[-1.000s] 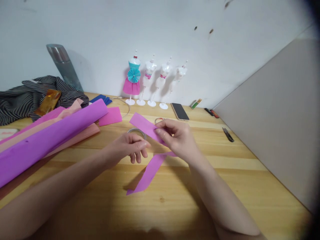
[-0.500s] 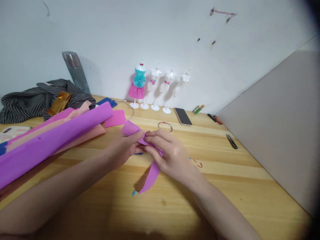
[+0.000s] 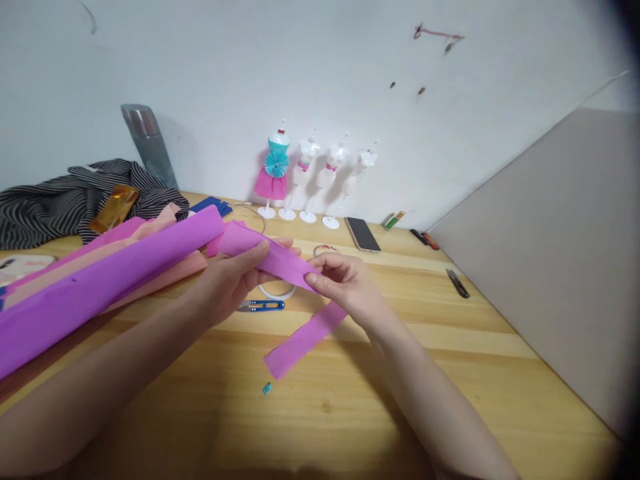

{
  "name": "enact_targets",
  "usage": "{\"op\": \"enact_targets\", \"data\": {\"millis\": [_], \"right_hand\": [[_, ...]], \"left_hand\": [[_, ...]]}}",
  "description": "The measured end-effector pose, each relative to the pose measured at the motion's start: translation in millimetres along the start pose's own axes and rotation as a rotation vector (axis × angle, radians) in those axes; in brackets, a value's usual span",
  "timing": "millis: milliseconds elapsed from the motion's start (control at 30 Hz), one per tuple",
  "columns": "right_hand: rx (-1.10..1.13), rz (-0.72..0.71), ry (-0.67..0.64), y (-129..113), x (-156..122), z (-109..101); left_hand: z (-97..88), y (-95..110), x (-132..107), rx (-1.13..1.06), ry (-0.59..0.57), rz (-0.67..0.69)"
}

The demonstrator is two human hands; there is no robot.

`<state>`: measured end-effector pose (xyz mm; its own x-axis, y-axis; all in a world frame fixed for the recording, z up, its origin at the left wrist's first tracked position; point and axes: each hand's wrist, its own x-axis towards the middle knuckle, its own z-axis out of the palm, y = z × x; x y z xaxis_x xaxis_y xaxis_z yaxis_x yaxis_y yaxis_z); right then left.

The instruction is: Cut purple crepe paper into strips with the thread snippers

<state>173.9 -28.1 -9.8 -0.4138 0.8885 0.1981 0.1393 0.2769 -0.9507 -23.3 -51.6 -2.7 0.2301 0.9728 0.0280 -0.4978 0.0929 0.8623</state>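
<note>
A long strip of purple crepe paper (image 3: 287,262) stretches between my two hands above the table. My left hand (image 3: 240,270) pinches it with the thumb on top and the fingers underneath. At the strip's other part, my right hand (image 3: 345,280) grips it between thumb and fingers. The strip's tail hangs below my right hand and slants down left to a square-cut end. Beneath my left hand lie blue-handled thread snips (image 3: 265,305) and a white ring (image 3: 277,292), partly hidden. A small turquoise scrap (image 3: 267,388) rests near the tail's end.
Rolls of purple and peach crepe paper (image 3: 115,265) lie at left, near a striped cloth (image 3: 45,200) and a bottle (image 3: 150,143). Several small white mannequins (image 3: 306,160), one in a dress (image 3: 273,180), stand by the wall. A phone (image 3: 363,235) and a cutter knife (image 3: 457,283) lie right.
My hands have moved apart, spreading the strip flat between them. Its tail has swung to a flatter slant, and the snips and white ring have come into view.
</note>
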Motion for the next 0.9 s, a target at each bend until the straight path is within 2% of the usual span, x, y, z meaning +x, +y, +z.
{"op": "enact_targets", "data": {"millis": [133,267,400,500,633,700,767,800,900], "right_hand": [[-0.066,-0.023,0.032,-2,-3,-2],[-0.178,-0.044,0.019,0,-3,-2],[-0.267,-0.044,-0.013,-2,-2,-6],[-0.171,0.008,-0.074,-8,-6,-18],[0.034,0.067,-0.264,-10,-9,-40],[0.035,0.048,-0.245,-3,-3,-44],[0.025,0.053,-0.142,11,5,-38],[-0.014,0.065,-0.14,19,9,-32],[-0.191,0.065,-0.339,41,14,-6]], "left_hand": [[-2.4,-8,3,0.067,-0.011,-0.007],[-5.8,-11,6,0.162,0.117,-0.063],[-8.6,-5,9,0.127,0.208,-0.036],[-11.3,2,11,0.12,0.201,-0.006],[-14.7,11,11,0.129,0.16,-0.015],[-14.2,14,9,0.141,0.137,-0.031],[-11.7,15,6,0.153,0.112,-0.042],[-10.2,15,4,0.157,0.099,-0.049],[-6.7,13,-1,0.19,0.059,-0.116]]}}
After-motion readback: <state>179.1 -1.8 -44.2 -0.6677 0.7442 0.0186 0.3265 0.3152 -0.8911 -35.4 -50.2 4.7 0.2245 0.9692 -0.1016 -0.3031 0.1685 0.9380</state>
